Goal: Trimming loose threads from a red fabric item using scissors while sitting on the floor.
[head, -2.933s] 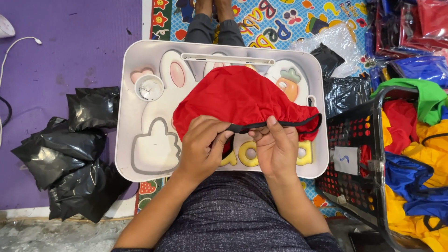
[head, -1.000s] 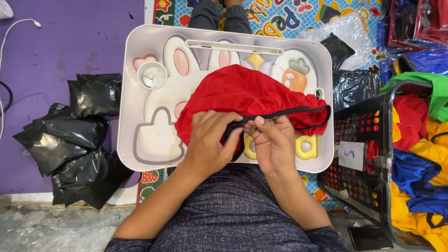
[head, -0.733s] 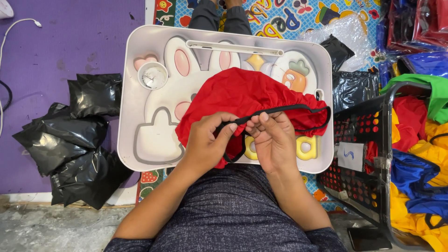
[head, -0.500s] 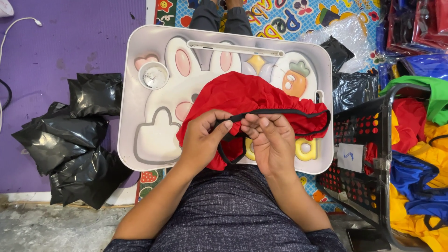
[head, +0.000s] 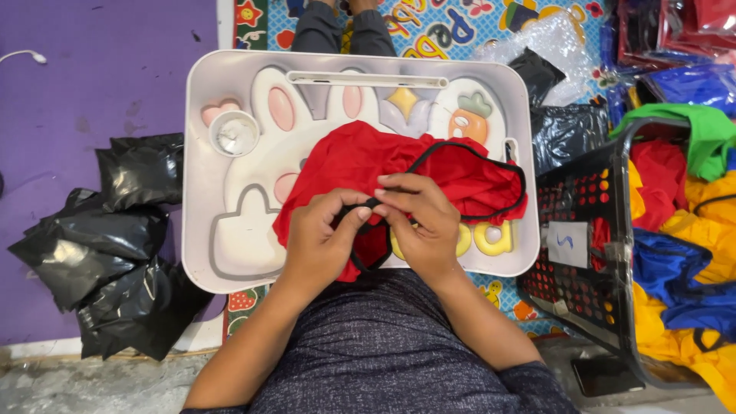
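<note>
While both hands pinch its black trim, red garment (head: 399, 165) lies bunched.

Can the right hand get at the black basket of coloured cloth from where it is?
Probably yes. The right hand is pinching the black trim of the red garment with the left hand, so it must let go first. The basket stands just right of the tray, nothing between.
</note>
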